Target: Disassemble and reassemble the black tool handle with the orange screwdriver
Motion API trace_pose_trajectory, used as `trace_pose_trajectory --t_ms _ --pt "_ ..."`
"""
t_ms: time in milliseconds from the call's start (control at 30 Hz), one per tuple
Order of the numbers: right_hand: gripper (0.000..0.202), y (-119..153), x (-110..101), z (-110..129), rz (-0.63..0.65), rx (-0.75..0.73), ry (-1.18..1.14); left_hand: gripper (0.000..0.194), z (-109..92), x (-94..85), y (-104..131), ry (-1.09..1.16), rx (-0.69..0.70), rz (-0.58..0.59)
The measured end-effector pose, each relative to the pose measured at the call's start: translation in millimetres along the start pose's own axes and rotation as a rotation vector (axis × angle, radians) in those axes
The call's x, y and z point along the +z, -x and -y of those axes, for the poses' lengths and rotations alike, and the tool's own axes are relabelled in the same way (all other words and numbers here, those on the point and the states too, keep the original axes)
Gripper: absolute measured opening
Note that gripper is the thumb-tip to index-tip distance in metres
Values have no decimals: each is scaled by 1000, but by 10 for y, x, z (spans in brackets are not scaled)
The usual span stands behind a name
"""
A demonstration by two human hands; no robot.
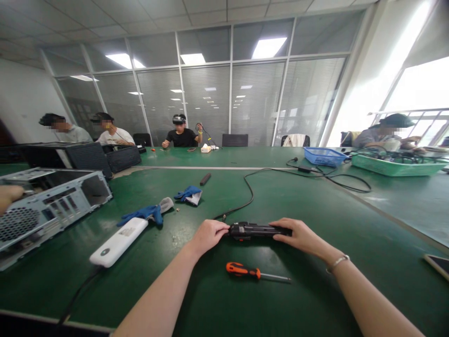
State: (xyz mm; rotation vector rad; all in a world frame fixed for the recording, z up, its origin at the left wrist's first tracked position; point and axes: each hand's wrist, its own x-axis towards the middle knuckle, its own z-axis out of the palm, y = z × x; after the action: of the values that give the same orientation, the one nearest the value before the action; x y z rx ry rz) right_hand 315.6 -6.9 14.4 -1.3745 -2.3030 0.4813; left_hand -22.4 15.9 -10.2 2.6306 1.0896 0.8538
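A long, slim black corded device [257, 230] lies crosswise on the green table in front of me; its exact kind is not clear. My left hand [210, 236] pinches its left end, close to where a black cord [253, 192] runs off. Around the right end, the fingers of my right hand [298, 236] are closed, thumb on the near side. Just nearer to me lies a screwdriver [243, 270] with an orange and black handle, its shaft pointing right. Neither hand touches it.
To the left are a white power bank-like block [121, 241] with a cable, blue-grey gloves [145, 214] and an open metal computer case [59, 206], where another person's hand [10, 196] reaches in. Blue [324, 158] and green baskets [396, 166] stand far right. Several people sit around the table.
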Motion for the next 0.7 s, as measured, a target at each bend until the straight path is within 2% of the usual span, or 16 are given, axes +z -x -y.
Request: trace_pose_trajectory --t_ms 133,333,500,700 --pt "44 15 -46 -37 19 20 -13 21 -11 -2 -3 0 0 -8" --pt "44 -7 0 -121 -72 44 43 31 -78 -68 -19 -9 30 -80" --pt "47 6 -4 -500 -242 368 243 34 -77 -96 1 -25 14 -79" --pt "55 274 -206 -984 -429 772 404 27 -42 -51 20 -29 42 -50"
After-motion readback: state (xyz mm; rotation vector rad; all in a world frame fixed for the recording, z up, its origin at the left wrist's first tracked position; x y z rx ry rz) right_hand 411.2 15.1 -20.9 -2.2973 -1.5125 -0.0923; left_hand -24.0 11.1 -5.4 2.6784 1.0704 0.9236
